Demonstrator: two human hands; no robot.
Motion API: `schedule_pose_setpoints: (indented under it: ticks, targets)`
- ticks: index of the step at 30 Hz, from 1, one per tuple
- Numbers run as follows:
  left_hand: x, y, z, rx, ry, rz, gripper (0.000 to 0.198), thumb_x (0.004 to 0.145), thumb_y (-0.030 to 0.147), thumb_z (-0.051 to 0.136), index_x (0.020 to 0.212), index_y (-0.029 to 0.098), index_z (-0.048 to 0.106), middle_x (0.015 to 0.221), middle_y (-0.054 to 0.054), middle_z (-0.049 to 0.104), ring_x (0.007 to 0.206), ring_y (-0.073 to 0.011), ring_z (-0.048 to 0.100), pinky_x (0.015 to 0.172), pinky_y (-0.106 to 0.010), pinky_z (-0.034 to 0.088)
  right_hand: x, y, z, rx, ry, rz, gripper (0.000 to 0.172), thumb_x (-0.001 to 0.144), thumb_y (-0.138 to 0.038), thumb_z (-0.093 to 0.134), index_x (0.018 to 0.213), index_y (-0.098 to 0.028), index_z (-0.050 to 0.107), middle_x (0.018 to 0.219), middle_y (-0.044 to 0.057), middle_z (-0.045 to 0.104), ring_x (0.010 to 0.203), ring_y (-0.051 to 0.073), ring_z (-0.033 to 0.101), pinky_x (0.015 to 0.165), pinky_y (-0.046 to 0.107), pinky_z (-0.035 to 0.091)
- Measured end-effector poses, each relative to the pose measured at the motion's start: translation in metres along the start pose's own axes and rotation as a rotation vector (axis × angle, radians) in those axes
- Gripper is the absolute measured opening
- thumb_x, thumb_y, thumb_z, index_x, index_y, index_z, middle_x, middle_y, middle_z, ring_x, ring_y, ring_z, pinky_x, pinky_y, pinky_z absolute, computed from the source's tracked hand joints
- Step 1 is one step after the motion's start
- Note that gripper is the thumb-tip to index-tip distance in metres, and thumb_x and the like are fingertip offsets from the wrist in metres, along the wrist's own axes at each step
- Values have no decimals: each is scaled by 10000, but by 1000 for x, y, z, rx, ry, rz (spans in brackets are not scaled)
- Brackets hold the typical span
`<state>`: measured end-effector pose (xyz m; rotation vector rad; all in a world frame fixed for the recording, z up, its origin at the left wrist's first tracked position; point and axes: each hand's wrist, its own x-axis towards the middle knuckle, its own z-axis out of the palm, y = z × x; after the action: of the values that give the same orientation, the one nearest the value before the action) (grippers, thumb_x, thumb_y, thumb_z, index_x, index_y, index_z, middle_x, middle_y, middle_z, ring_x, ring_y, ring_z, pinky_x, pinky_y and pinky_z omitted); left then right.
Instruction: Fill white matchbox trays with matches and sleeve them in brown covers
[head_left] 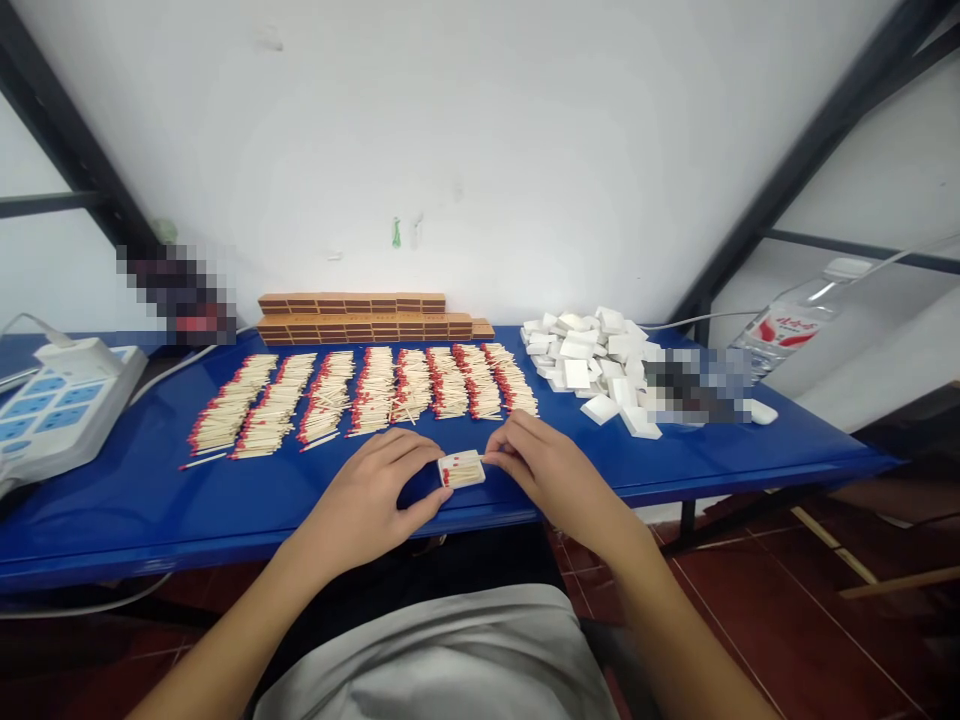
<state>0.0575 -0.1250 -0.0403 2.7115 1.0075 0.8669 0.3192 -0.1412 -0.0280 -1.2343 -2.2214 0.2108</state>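
A small white matchbox tray (447, 461) lies on the blue table near its front edge, with several red-headed matches (463, 474) inside. My left hand (382, 482) grips the tray's left end between thumb and fingers. On the tray's right side, my right hand (536, 465) pinches the end of a match, its stick reaching left over the tray. Behind both hands, loose matches (373, 390) lie in several side-by-side heaps, most of their red heads toward the left.
Brown matchbox sleeves (352, 328) are stacked in rows along the wall. Empty white trays (592, 355) form a pile at the right back. A power strip (67, 400) sits at the far left, and a plastic bottle (795, 320) leans at the right.
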Motion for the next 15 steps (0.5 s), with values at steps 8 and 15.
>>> schedule_pose_setpoints:
  ticks: [8,15]
  targets:
    - [-1,0,-1,7,1,3,262,1017,359,675,1237,217,688,1226,-94,738,1163,-269,675,1060,-458,539,-4,17,1,105,78,41,140,1096,-283,541,1018,-244,650,1001,46,650,889,202,642,833,328,511]
    - [-1,-1,0,9,3,-4,272,1014,365,677,1244,219,688,1240,-96,735,1181,-273,671,1070,-462,538,-10,75,-12,-70,204,245,170,1052,-340,574,1041,-232,705,852,34,581,743,217,571,724,358,463]
